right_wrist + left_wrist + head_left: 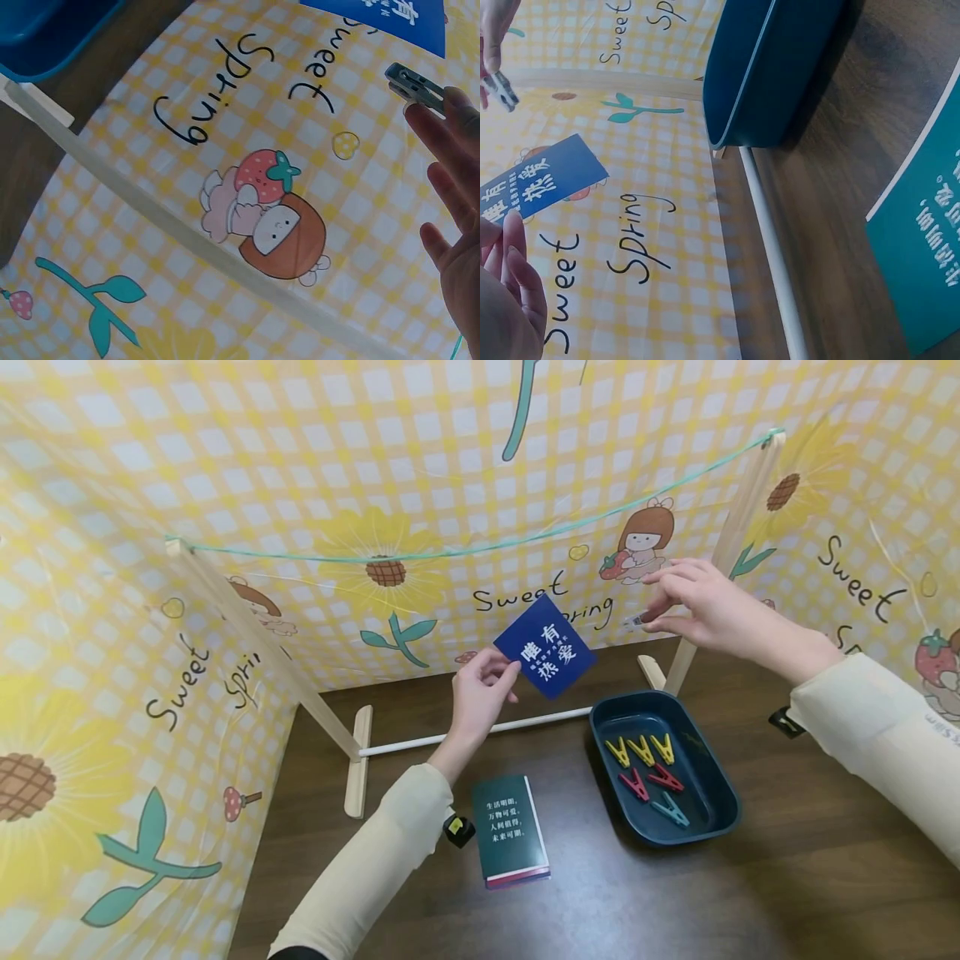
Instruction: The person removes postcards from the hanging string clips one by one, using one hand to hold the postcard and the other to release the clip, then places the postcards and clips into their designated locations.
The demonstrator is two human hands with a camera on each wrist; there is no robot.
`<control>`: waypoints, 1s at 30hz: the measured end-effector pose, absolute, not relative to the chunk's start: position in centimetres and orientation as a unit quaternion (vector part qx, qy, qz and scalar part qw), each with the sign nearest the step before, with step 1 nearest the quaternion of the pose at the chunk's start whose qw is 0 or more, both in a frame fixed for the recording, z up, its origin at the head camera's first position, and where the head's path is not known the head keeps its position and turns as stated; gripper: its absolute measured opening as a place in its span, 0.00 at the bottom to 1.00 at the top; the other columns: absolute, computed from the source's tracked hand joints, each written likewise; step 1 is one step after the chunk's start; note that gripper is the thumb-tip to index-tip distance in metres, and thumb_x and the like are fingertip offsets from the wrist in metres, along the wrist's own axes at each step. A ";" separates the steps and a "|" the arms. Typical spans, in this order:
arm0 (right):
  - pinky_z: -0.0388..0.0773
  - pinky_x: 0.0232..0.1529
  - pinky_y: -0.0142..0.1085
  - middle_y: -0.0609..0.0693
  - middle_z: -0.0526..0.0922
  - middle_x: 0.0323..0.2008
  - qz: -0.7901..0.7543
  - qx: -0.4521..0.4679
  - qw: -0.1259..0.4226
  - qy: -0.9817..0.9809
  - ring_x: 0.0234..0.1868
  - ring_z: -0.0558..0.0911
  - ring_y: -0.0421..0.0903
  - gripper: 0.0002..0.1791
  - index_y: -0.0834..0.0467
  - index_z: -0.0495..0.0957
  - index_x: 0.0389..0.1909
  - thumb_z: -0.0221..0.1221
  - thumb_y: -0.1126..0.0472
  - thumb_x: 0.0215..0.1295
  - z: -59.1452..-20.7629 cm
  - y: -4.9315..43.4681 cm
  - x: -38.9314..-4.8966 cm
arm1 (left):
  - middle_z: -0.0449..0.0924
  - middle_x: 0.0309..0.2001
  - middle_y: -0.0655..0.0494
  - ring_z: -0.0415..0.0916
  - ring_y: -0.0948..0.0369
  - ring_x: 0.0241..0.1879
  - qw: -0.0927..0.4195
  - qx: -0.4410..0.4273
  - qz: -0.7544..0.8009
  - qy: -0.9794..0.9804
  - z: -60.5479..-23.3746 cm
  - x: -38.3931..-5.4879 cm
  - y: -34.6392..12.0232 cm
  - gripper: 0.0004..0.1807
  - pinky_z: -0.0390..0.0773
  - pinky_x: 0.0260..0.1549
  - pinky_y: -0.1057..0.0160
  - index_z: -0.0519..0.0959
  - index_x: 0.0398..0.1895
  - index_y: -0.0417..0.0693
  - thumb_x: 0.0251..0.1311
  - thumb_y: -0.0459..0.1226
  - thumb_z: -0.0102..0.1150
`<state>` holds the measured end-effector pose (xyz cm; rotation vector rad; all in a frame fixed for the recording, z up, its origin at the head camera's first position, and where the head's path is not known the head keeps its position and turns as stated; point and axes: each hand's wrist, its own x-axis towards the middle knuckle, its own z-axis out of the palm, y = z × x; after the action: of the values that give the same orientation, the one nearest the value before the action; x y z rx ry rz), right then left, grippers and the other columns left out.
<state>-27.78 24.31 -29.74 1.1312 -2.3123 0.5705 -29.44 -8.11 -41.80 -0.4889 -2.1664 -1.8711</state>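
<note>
A blue card (546,647) with white Chinese characters is tilted in the air, its left edge pinched by my left hand (480,689). Between thumb and fingers, my right hand (708,610) pinches a pale grey clothespin (416,86), off to the right of the card and apart from it. Above both hands a green string (450,556) runs between two wooden posts. In the left wrist view the card (547,180) and the clothespin (501,90) both show, with a gap between them.
A dark blue basin (720,810) on the brown table holds several yellow, red and teal clothespins (670,810). Left of it lies a stack of cards (512,831), a green one on top. A white rod (405,745) joins the feet of the frame, before a yellow checked cloth.
</note>
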 end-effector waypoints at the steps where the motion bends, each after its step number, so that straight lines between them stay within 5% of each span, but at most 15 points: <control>1: 0.63 0.67 0.61 0.57 0.87 0.37 0.209 0.414 0.247 -0.851 0.57 0.78 0.66 0.18 0.60 0.79 0.32 0.76 0.77 0.45 -30.0 24.3 -27.8 | 0.88 0.33 0.42 0.80 0.50 0.17 0.116 -0.164 -0.640 -0.741 -41.9 -29.3 -8.2 0.06 0.76 0.18 0.69 0.82 0.38 0.37 0.68 0.33 0.67; 5: 0.63 0.65 0.62 0.56 0.88 0.36 0.206 0.414 0.235 -0.855 0.57 0.79 0.65 0.19 0.60 0.78 0.33 0.76 0.76 0.44 -30.7 24.5 -27.7 | 0.88 0.34 0.42 0.80 0.45 0.19 0.106 -0.150 -0.643 -0.744 -42.6 -28.9 -8.5 0.07 0.80 0.22 0.68 0.83 0.39 0.37 0.68 0.34 0.68; 14: 0.62 0.66 0.62 0.55 0.88 0.36 0.203 0.407 0.220 -0.863 0.56 0.80 0.65 0.19 0.59 0.78 0.33 0.77 0.75 0.45 -31.6 24.7 -27.6 | 0.88 0.35 0.40 0.78 0.62 0.15 0.107 -0.142 -0.636 -0.751 -43.1 -28.5 -8.9 0.06 0.84 0.23 0.49 0.82 0.39 0.35 0.67 0.32 0.68; 21: 0.62 0.65 0.66 0.55 0.88 0.37 0.198 0.411 0.220 -0.863 0.56 0.81 0.65 0.20 0.60 0.79 0.35 0.78 0.75 0.43 -32.4 24.9 -27.5 | 0.88 0.36 0.39 0.81 0.47 0.18 0.087 -0.139 -0.639 -0.751 -43.1 -27.9 -9.0 0.08 0.78 0.20 0.69 0.84 0.42 0.35 0.67 0.33 0.69; 26: 0.63 0.65 0.66 0.57 0.88 0.37 0.200 0.404 0.211 -0.867 0.57 0.80 0.66 0.20 0.61 0.80 0.36 0.77 0.76 0.44 -32.7 25.0 -27.4 | 0.87 0.38 0.34 0.81 0.34 0.24 0.071 -0.138 -0.640 -0.753 -43.1 -27.6 -9.1 0.09 0.80 0.21 0.67 0.84 0.43 0.33 0.67 0.33 0.68; 30: 0.63 0.67 0.66 0.58 0.89 0.38 0.203 0.393 0.198 -0.875 0.56 0.81 0.67 0.19 0.62 0.80 0.37 0.78 0.74 0.47 -33.0 25.1 -27.2 | 0.87 0.37 0.35 0.80 0.39 0.21 0.068 -0.139 -0.638 -0.754 -43.2 -27.5 -9.3 0.09 0.78 0.20 0.65 0.84 0.43 0.33 0.67 0.33 0.68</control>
<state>-27.16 25.08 -32.99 1.1002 -2.4476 0.5667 -27.50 -9.27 -43.17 -0.4200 -2.2719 -1.9228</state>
